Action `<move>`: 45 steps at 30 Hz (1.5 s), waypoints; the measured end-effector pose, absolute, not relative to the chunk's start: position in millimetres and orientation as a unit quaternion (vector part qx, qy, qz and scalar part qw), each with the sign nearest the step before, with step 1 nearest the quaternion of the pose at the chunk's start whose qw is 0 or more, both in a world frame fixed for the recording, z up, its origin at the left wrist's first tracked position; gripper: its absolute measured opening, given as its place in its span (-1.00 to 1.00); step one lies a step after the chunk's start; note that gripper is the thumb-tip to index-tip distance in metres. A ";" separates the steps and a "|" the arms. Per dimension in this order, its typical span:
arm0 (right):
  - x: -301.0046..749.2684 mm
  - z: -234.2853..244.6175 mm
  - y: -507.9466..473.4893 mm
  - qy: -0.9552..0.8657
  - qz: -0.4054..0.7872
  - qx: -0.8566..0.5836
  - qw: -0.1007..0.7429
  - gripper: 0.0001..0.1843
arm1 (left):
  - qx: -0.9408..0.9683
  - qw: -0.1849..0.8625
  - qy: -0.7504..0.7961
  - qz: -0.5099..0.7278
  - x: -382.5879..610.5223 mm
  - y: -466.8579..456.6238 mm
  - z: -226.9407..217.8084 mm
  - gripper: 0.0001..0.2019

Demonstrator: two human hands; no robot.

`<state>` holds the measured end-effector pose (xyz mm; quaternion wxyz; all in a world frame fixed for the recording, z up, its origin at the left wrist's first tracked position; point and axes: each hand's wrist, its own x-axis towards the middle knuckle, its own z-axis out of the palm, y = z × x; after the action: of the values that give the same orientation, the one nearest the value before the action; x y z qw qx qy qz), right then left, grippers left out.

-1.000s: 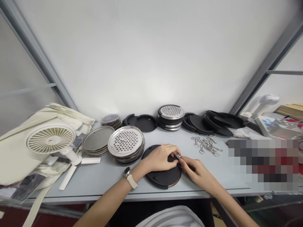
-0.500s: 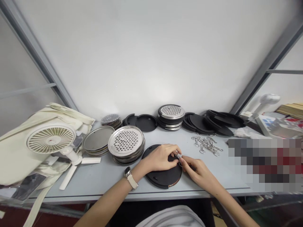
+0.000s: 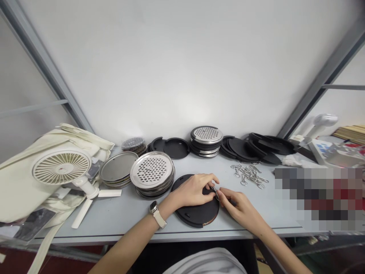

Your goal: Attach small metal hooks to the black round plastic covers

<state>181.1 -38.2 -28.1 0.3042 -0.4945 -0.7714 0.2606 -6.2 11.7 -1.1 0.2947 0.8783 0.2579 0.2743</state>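
Note:
A round black plastic tray [image 3: 199,215] lies on the table in front of me, a coppery strip along its near right rim. My left hand [image 3: 194,190] rests across it, thumb and fingers curled in around a small metal wire hook [image 3: 216,191] at the right edge. Pinched between the thumb and fingers of my right hand [image 3: 236,205] is the looped end of this hook. How the hook meets the rim is partly covered by my fingers. More wire hooks [image 3: 249,174] lie in a loose pile beyond my right hand.
Left of the tray are a stack of perforated metal grater discs [image 3: 152,171] and a stack of plain metal discs [image 3: 118,167]. Black trays [image 3: 242,148] and a grater stack [image 3: 207,135] line the wall. A white fan [image 3: 62,168] and cream bag [image 3: 25,163] occupy the left.

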 end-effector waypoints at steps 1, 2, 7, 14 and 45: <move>181.1 -28.1 -38.3 -0.771 0.259 -0.495 0.305 -0.55 | 0.877 0.299 0.260 0.272 -6.5 11.9 -1.4 -0.64; 181.1 -28.2 -38.3 -0.771 0.257 -0.496 0.305 -0.55 | 0.876 0.304 0.261 0.269 -6.7 12.2 -1.8 -0.63; 181.4 -29.8 -38.0 -0.768 0.254 -0.500 0.310 -0.57 | 0.873 0.314 0.261 0.265 -7.7 12.9 -2.7 -0.58; 182.8 -31.4 -36.1 -0.765 0.254 -0.499 0.317 -0.58 | 0.874 0.318 0.258 0.262 -8.4 13.4 -2.3 -0.58; 182.3 -31.6 -35.1 -0.775 0.270 -0.480 0.311 -0.60 | 0.891 0.270 0.253 0.264 -5.2 8.3 1.9 -0.72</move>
<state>182.3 -35.1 -31.6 0.3112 -0.4795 -0.7749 0.2695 -5.2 8.3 1.9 0.2696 0.8909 0.2529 0.2639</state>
